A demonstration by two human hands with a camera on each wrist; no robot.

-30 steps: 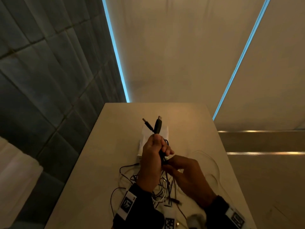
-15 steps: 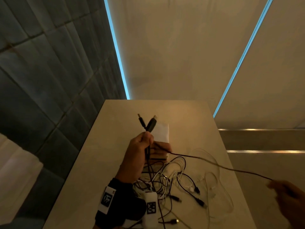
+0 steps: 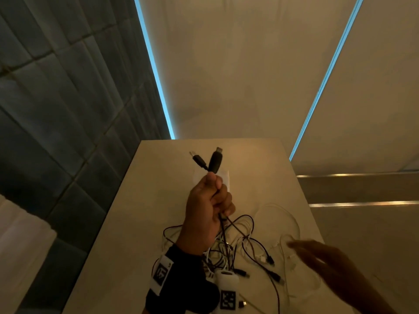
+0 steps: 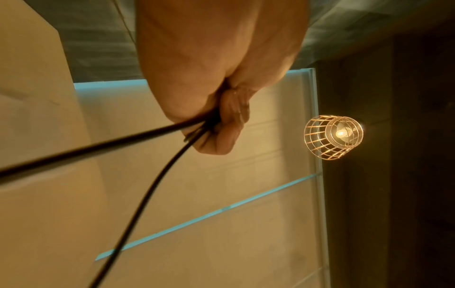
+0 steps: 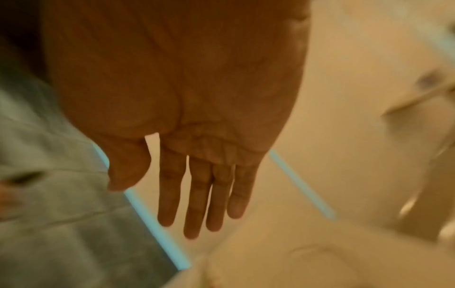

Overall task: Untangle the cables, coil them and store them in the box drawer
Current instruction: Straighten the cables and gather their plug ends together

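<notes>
The desk [image 3: 140, 223] is long and pale, and it runs away toward a pale wall with blue light strips [image 3: 156, 71]. A dark tiled wall [image 3: 56, 109] stands on the left. On the near part of the desk lies a messy pile of cables [image 3: 240, 250], some black and some white, all mixed up. A small white box [image 3: 227, 177] sits on the desk behind the raised hand. The left hand [image 3: 207, 207] is up above the pile, its fingers curled tight around a black cable [image 4: 138, 202]. Two black plugs [image 3: 215, 160] stick up out of the fist. The right hand [image 5: 197, 146] is off to the right of the pile, blurry, with its fingers [image 5: 197, 204] straight and spread flat, holding nothing.
</notes>
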